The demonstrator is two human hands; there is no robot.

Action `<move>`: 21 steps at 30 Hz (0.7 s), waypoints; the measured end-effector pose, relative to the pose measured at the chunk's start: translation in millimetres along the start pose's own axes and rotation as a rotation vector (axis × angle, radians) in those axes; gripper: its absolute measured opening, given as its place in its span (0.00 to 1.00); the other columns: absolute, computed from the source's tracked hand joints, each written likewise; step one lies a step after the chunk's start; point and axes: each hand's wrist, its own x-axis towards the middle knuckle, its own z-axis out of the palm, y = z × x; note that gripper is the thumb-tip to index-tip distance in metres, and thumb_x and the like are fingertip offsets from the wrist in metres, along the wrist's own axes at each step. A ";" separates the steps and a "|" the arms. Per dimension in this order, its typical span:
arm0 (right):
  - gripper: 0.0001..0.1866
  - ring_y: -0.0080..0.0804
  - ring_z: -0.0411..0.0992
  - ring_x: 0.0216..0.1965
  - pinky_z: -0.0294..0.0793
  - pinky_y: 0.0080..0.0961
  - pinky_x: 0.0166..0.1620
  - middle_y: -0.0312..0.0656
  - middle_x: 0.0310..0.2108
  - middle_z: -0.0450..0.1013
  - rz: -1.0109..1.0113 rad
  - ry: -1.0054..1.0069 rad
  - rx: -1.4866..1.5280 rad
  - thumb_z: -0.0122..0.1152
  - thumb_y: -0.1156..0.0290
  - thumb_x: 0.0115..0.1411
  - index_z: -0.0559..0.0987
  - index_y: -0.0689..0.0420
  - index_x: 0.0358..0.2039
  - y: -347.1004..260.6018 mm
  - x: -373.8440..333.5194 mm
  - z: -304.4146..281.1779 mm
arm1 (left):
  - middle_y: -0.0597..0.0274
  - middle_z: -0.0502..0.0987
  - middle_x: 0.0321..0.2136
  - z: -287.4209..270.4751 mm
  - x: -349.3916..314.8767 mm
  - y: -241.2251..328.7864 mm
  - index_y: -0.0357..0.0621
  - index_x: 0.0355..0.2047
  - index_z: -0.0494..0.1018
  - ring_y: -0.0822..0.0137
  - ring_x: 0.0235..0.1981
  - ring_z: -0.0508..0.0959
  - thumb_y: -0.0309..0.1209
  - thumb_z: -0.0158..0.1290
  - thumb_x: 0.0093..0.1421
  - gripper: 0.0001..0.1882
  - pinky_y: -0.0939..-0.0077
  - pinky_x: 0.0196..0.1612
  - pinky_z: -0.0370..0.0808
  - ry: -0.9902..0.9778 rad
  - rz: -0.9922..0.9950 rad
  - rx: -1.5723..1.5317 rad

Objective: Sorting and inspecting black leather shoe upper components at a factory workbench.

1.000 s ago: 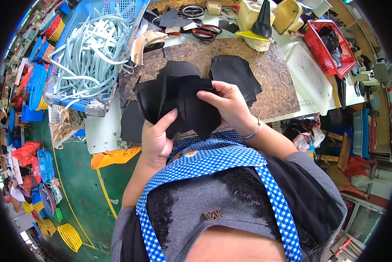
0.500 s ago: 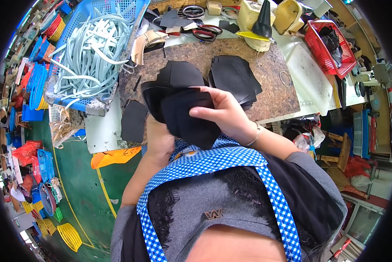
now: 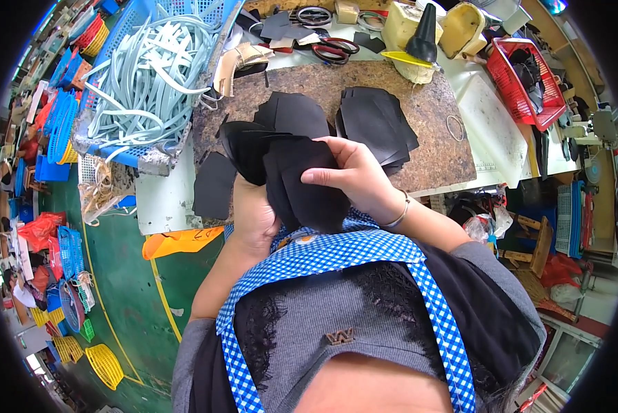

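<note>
From the head view, I am watching both hands holding a fanned bundle of black cut pieces [image 3: 281, 168] just above the near edge of the brown work board [image 3: 433, 124]. The left hand [image 3: 254, 220] is gripping the bundle from beneath, fingers hidden behind it; the right hand [image 3: 353, 175] is closing over the front piece, thumb and fingertips pinching its upper edge. The pieces' long axis is running toward my chest, and the right hand is nearer the top sheet. A second black stack [image 3: 378, 124] is lying further back on the board.

Black cut pieces [image 3: 302, 182]; blue-white checked apron [image 3: 336, 251]; red basket [image 3: 522, 82]; blue crate [image 3: 143, 20]; pale grey-blue strips [image 3: 143, 89].
</note>
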 end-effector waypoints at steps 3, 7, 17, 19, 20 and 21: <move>0.18 0.19 0.73 0.34 0.75 0.17 0.40 0.38 0.34 0.76 0.011 0.080 0.062 0.68 0.76 0.50 0.76 0.65 0.42 5.4 2.0 0.3 | 0.54 0.77 0.41 -0.8 -0.7 -0.9 0.33 0.46 0.71 0.66 0.38 0.79 0.20 0.57 0.54 0.18 0.74 0.41 0.79 -0.045 -0.003 -0.004; 0.13 0.19 0.73 0.34 0.75 0.17 0.39 0.37 0.33 0.76 0.073 0.102 0.105 0.67 0.77 0.51 0.78 0.64 0.38 10.9 1.6 -0.1 | 0.54 0.76 0.41 -0.9 -2.3 -3.1 0.33 0.47 0.70 0.65 0.39 0.79 0.22 0.55 0.57 0.16 0.73 0.42 0.79 -0.041 -0.044 -0.016; 0.16 0.25 0.75 0.36 0.76 0.20 0.40 0.41 0.38 0.75 -0.244 0.346 0.188 0.59 0.78 0.57 0.71 0.65 0.46 -37.9 -1.9 -38.3 | 0.54 0.76 0.42 -16.2 4.1 9.0 0.34 0.47 0.70 0.60 0.42 0.77 0.17 0.56 0.53 0.20 0.67 0.47 0.75 0.016 -0.159 -0.032; 0.18 0.27 0.75 0.37 0.76 0.21 0.42 0.43 0.39 0.74 -0.218 0.304 0.237 0.60 0.78 0.56 0.70 0.65 0.47 -42.4 -6.0 -42.3 | 0.54 0.76 0.42 -13.8 6.3 4.2 0.35 0.47 0.70 0.61 0.42 0.77 0.17 0.57 0.52 0.20 0.69 0.47 0.75 0.031 -0.135 -0.001; 0.20 0.27 0.75 0.38 0.75 0.22 0.43 0.43 0.39 0.74 -0.138 0.186 0.268 0.61 0.79 0.54 0.70 0.66 0.47 -41.9 -8.5 -38.7 | 0.55 0.76 0.42 -8.9 5.6 1.6 0.36 0.47 0.70 0.61 0.42 0.77 0.16 0.57 0.52 0.21 0.69 0.47 0.75 0.039 -0.063 0.072; 0.21 0.27 0.74 0.39 0.74 0.22 0.44 0.42 0.39 0.74 -0.057 0.068 0.299 0.62 0.80 0.52 0.70 0.66 0.48 -40.6 -10.6 -33.5 | 0.55 0.76 0.43 -5.1 5.0 0.0 0.36 0.48 0.70 0.62 0.43 0.77 0.16 0.56 0.52 0.21 0.69 0.47 0.75 0.048 0.009 0.144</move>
